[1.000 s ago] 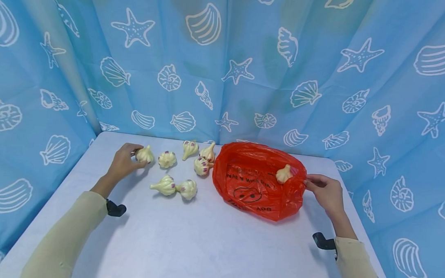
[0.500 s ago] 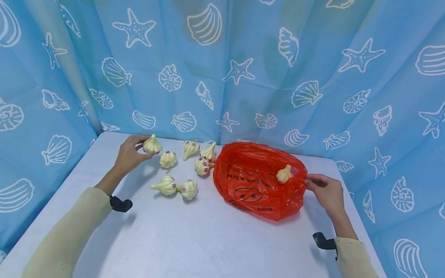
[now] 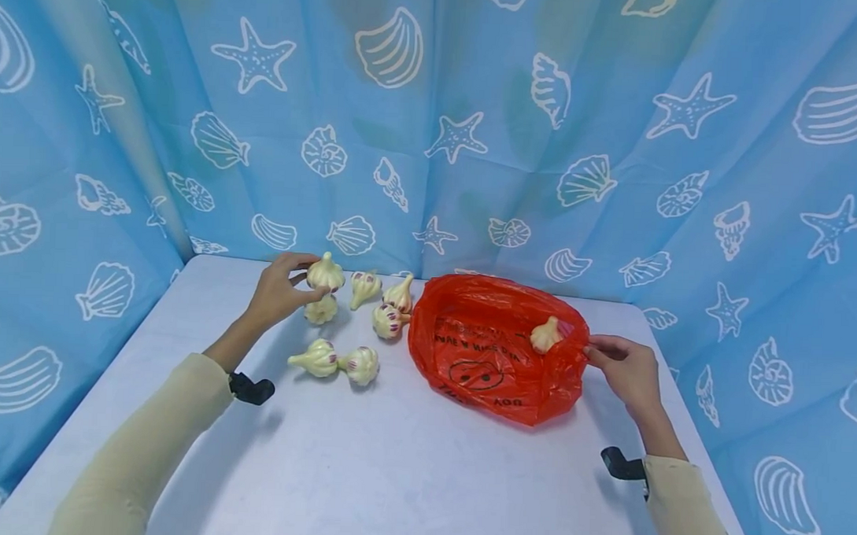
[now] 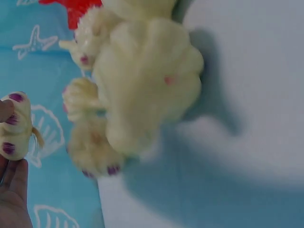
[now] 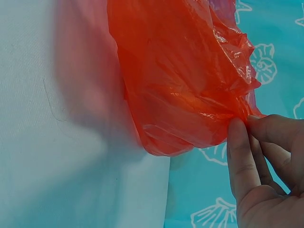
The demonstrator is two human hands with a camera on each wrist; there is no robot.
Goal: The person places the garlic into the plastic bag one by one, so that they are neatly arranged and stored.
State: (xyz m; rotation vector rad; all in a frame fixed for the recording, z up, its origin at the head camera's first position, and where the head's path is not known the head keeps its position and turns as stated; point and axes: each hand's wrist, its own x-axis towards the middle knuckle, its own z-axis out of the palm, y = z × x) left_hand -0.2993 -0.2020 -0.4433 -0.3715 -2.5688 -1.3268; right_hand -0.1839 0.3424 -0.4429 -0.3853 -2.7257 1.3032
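Observation:
My left hand (image 3: 284, 288) holds a garlic bulb (image 3: 326, 272) between thumb and fingers, stem up, raised above the table. Below it in the head view, and partly overlapped, is another garlic bulb (image 3: 321, 311). The left wrist view shows the held bulb (image 4: 15, 126) at its left edge, purple streaks on its skin. With thumb and fingertips my right hand (image 3: 628, 373) pinches the right rim of a red plastic bag (image 3: 496, 356), whose mouth stands wide. Inside the bag, near that rim, rests one garlic bulb (image 3: 546, 335).
Several more garlic bulbs lie on the white table (image 3: 393, 471) left of the bag, among them a front pair (image 3: 360, 366) and a bulb close against the bag (image 3: 388, 321). A blue curtain (image 3: 433, 126) with white shell prints encloses the back and sides.
My left hand has lifted the garlic bulb and carried it to the right, now over the neighbouring bulb. The right hand keeps its pinch on the bag in the same place.

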